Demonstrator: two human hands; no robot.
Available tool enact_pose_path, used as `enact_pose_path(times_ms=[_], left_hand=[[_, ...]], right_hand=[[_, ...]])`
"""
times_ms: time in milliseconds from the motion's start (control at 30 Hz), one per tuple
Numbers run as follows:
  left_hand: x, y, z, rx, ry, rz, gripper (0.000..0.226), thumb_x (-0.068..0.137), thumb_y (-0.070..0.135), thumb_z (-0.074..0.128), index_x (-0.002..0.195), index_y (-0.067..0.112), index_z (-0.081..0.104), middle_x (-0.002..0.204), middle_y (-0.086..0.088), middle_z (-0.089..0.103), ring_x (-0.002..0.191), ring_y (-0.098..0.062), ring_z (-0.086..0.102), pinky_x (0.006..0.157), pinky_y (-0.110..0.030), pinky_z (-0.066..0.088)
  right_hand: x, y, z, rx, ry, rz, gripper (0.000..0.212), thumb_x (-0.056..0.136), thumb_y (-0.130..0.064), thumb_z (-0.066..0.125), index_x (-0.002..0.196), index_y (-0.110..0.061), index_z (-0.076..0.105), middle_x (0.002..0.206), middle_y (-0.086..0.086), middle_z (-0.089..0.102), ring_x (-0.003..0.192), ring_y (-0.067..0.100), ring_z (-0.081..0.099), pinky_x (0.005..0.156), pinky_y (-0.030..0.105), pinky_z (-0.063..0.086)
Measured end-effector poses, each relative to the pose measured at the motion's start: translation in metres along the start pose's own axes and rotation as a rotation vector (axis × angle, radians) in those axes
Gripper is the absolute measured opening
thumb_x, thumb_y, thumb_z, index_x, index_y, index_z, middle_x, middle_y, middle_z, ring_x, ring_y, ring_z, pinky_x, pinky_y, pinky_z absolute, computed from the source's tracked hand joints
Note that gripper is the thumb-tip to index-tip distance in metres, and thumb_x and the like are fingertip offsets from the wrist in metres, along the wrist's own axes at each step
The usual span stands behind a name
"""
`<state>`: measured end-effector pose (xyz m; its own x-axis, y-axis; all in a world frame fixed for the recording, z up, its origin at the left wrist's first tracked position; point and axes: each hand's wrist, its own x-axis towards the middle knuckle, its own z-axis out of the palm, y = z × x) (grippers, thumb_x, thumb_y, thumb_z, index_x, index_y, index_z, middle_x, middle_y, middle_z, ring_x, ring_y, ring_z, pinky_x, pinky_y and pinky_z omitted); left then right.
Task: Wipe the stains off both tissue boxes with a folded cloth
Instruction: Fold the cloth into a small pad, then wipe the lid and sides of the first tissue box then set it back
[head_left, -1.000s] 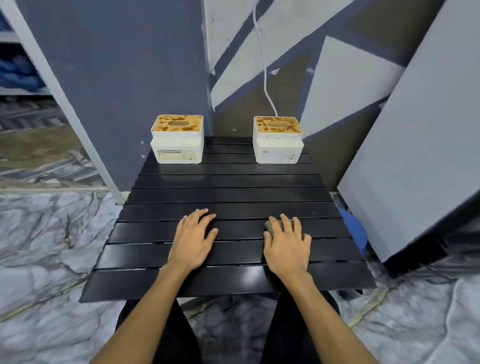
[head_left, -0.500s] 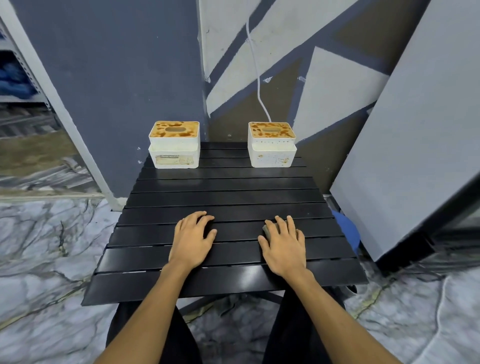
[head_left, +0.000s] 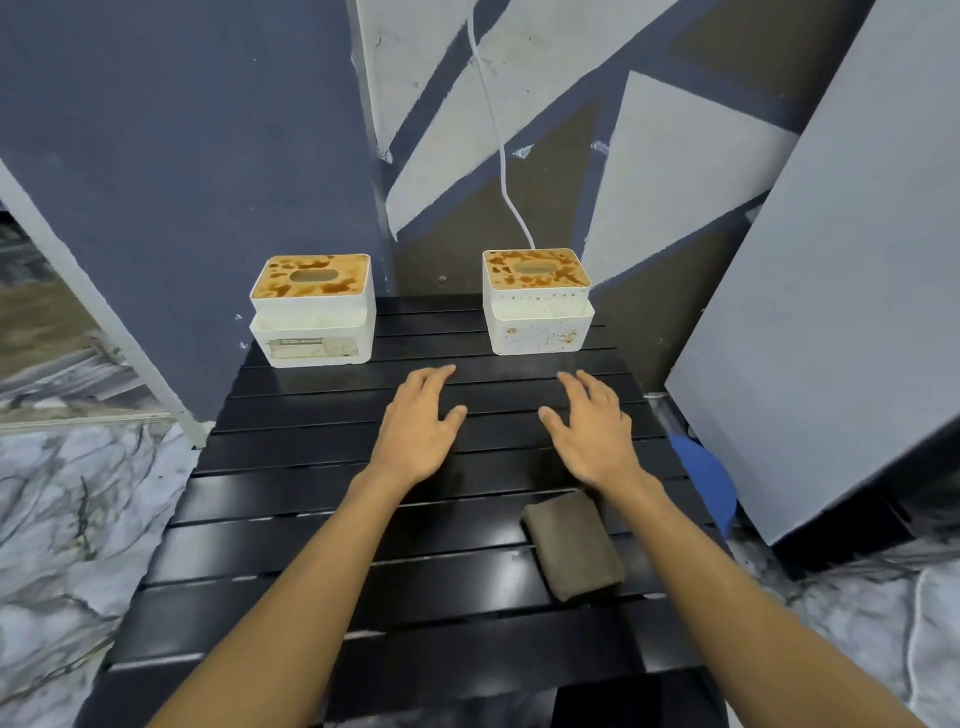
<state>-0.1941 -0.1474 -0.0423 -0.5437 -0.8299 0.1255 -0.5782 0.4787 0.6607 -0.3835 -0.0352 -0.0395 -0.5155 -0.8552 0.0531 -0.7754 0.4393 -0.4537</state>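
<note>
Left grip (head_left: 415, 431) and right grip (head_left: 597, 434) hover wide, empty; folded grey-brown cloth (head_left: 574, 545), six o'clock from the right, looks soft, light; I'd pinch its long edges.

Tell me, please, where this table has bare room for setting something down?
Bare slats lie between the left tissue box and right tissue box, and on the near-left side of the table, outside the left hand. The near right is crowded: the folded cloth lies beside the wrist of the right hand.
</note>
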Motion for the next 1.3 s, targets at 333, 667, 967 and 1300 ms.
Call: enact_pose_path(times_ms=[333,667,967,1300], left_hand=[[0.13,0.028,0.035,-0.008,-0.014,0.042,0.073,0.099,0.027,0.062,0.16,0.023,0.022,0.163,-0.004,0.022,0.149,-0.023,0.029,0.12,-0.04,0.029],[0.165,0.025,0.059,-0.168,0.013,-0.002,0.07,0.1,0.019,0.06,0.158,0.027,0.022,0.152,-0.006,0.036,0.135,-0.024,0.045,0.114,-0.046,0.042],[0.156,0.023,0.056,-0.251,0.065,-0.059,0.066,0.099,0.015,0.06,0.155,0.032,0.028,0.145,-0.001,0.046,0.113,-0.018,0.06,0.105,-0.048,0.05],[0.079,0.012,0.017,-0.292,0.088,-0.102,0.066,0.098,0.007,0.062,0.154,0.028,0.034,0.147,0.0,0.05,0.096,-0.006,0.061,0.091,-0.026,0.051]], right_hand=[[0.142,0.037,-0.01,0.16,0.158,-0.048,0.066,0.092,-0.042,0.057,0.147,-0.025,0.025,0.154,0.008,0.031,0.143,0.029,0.026,0.113,0.057,0.029],[0.177,0.051,-0.008,0.396,0.124,-0.111,0.064,0.092,-0.028,0.064,0.146,-0.029,0.03,0.14,-0.003,0.051,0.129,0.018,0.048,0.104,0.047,0.047],[0.163,0.051,0.001,0.469,0.18,-0.071,0.069,0.086,-0.025,0.072,0.145,-0.028,0.036,0.137,-0.006,0.056,0.125,0.015,0.053,0.099,0.046,0.051],[0.099,0.022,0.014,0.562,0.169,-0.113,0.069,0.082,-0.021,0.076,0.141,-0.03,0.042,0.129,-0.009,0.061,0.115,0.012,0.06,0.094,0.042,0.054]])
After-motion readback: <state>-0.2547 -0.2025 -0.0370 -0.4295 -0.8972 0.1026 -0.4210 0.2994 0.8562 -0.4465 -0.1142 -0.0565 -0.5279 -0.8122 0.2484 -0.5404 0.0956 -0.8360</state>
